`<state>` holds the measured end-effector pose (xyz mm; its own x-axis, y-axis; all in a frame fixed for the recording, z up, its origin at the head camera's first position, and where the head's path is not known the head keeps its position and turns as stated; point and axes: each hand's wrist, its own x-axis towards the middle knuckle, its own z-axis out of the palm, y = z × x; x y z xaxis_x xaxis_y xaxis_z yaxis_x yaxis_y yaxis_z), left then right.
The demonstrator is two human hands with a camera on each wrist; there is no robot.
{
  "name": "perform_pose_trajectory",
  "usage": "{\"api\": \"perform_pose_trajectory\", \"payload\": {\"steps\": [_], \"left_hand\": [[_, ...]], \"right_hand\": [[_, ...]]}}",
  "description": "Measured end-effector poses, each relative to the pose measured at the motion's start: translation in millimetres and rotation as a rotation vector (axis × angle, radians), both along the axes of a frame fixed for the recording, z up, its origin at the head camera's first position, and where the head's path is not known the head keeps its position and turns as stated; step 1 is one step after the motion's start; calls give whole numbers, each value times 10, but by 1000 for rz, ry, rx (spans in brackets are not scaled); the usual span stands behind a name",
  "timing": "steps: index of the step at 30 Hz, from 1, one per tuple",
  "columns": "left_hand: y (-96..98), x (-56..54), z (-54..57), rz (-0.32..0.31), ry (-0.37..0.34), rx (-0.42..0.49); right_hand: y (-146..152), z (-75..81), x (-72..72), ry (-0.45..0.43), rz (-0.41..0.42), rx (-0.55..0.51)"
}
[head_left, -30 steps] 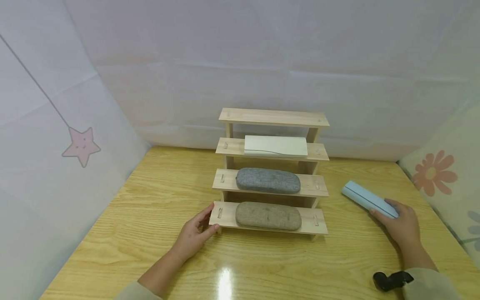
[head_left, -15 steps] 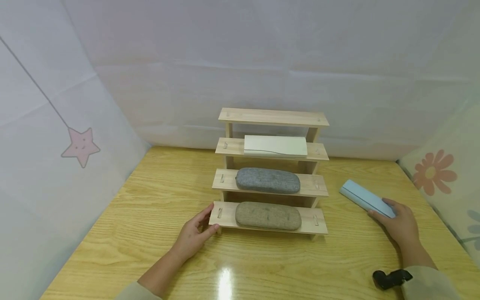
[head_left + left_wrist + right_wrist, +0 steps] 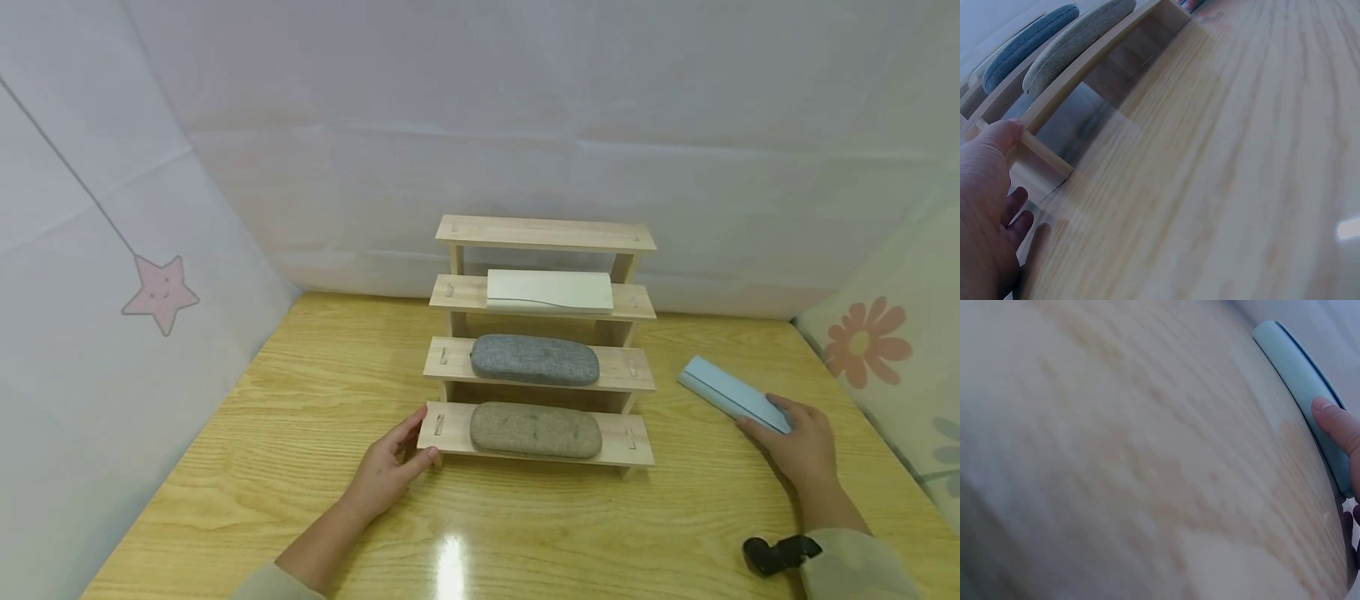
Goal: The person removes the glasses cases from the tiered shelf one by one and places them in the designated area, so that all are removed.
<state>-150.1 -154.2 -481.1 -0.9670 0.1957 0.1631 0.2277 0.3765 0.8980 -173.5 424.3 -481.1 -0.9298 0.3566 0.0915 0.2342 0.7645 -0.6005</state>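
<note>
At the right of the head view, my right hand (image 3: 802,442) grips the near end of a light blue glasses case (image 3: 731,392), thumb on one side and fingers on the other. The case lies slanted over the table; its pale blue side (image 3: 1297,372) shows in the right wrist view. My left hand (image 3: 386,467) pinches the left end of the lowest step of a wooden tiered shelf (image 3: 435,433). In the left wrist view its thumb (image 3: 1004,134) presses the step's front edge. A tan fabric glasses case (image 3: 536,431) lies on that step, and a grey one (image 3: 535,360) on the step above.
A cream case (image 3: 550,290) lies on the third step, below the bare top step (image 3: 547,232). The wood-grain table (image 3: 322,358) ends at pale cloth behind and on both sides. A black strap piece (image 3: 780,554) sits at my right cuff.
My right hand and the light blue case have shifted slightly left and rolled a little, so more of the case's top shows. My left hand stays on the shelf.
</note>
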Motion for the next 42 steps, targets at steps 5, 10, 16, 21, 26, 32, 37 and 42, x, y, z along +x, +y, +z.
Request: {"api": "perform_pose_trajectory", "payload": {"steps": [5,10,16,21,26,32,37,42], "left_hand": [[1,1,-1,-2,-4,1],[0,-7,1,-3,-7,5],[1,-14,2,-1,-9,5],[-1,-7,2,4,-15,3],[-2,0,3,8,-15,0],[-3,-1,-13,5,-17,4],[-2,10,-15,5,-16,1],[1,12,-11,-1,-4,0]], "right_hand": [[-3,-13,-8,1,-25,-7],[20,-20,-23,4,-32,-26],[6,12,-30,-12,-59,-75],[1,15,-40,-13,-66,-73],[13,9,-64,-18,-64,-51],[35,16,-105,-16,-52,-37],[51,33,-151,-24,-34,-31],[70,44,-188,-54,-32,-45]]}}
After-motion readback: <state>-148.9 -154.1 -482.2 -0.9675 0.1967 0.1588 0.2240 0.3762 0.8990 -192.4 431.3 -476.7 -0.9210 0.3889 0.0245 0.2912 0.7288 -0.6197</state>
